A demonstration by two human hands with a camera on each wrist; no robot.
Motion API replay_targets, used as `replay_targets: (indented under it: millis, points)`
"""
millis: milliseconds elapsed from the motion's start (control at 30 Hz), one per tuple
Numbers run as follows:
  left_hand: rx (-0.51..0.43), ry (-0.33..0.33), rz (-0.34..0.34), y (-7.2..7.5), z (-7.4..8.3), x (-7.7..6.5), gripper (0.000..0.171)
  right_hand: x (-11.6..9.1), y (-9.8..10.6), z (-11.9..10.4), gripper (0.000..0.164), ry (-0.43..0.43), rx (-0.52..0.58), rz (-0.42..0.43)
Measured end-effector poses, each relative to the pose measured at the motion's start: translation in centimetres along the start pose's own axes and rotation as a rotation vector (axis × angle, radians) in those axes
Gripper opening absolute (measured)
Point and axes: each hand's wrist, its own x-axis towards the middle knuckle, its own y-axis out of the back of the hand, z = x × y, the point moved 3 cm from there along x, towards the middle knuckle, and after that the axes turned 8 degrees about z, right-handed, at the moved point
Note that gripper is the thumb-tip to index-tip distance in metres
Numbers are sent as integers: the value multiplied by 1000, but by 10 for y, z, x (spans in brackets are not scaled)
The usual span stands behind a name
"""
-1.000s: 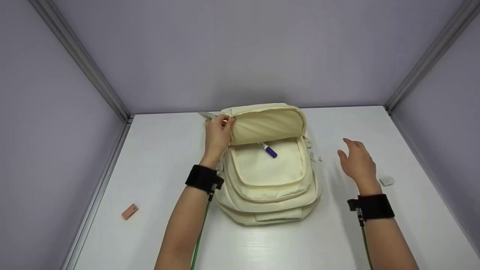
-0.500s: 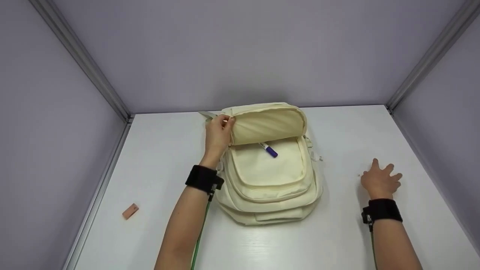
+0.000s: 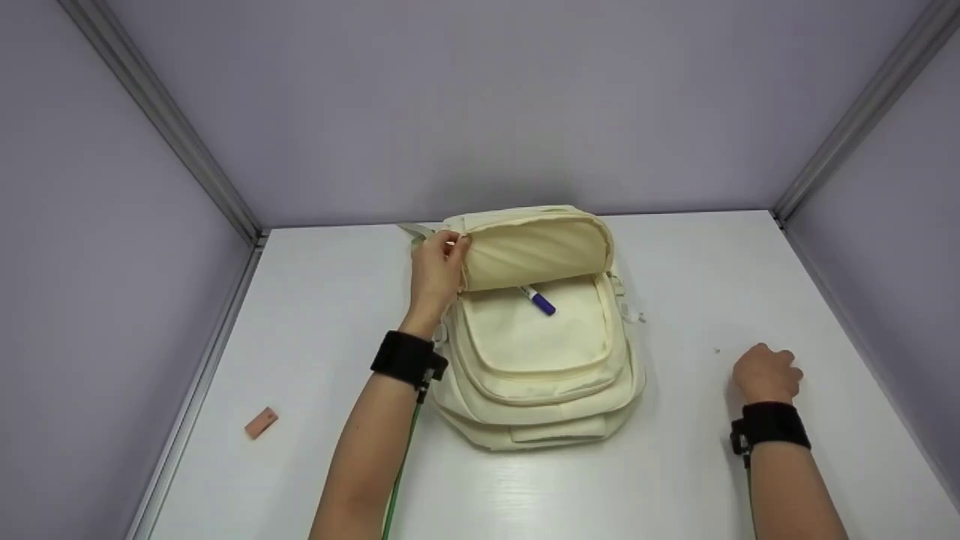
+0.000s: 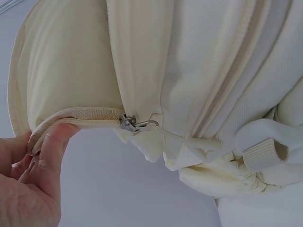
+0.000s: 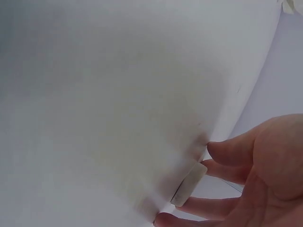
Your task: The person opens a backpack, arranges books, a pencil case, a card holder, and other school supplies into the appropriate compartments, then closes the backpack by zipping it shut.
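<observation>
A cream backpack (image 3: 536, 330) lies on the table with its front pocket flap (image 3: 536, 251) folded up. My left hand (image 3: 439, 270) pinches the flap's zippered edge (image 4: 71, 116) between thumb and fingers, beside a metal zipper pull (image 4: 132, 123). A marker with a purple cap (image 3: 541, 303) lies on the pocket front, its other end hidden under the flap. At the right, my right hand (image 3: 766, 373) is low at the table, fingers drawn in. In the right wrist view its fingertips are at a small white eraser (image 5: 189, 184), the thumb a little apart from it.
A pink block (image 3: 261, 423), like an eraser, lies at the left of the white table (image 3: 330, 300). Grey walls with metal corner posts close the back and both sides. A tiny speck (image 3: 717, 350) lies left of the right hand.
My right hand has moved right and towards me, down to the white eraser. Its fingers spread, then drew in around it. The left hand still holds the flap.
</observation>
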Motion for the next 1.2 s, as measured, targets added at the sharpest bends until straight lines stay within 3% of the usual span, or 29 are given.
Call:
replay_targets:
  millis: [300, 700, 1067, 1200]
  points:
    - [8, -9, 5, 0, 0, 0, 20, -2, 6, -4, 34, -58, -99, -11]
    - [2, -10, 7, -2, 2, 1, 19, -2, 16, -11, 28, -40, -122, -19]
    - [-44, 24, -17, -2, 1, -2, 21, -9, 22, -33, 27, 13, -55, -48]
    - [-47, 25, -17, -2, 1, -2, 21, -14, 26, -54, 40, 64, -2, -29]
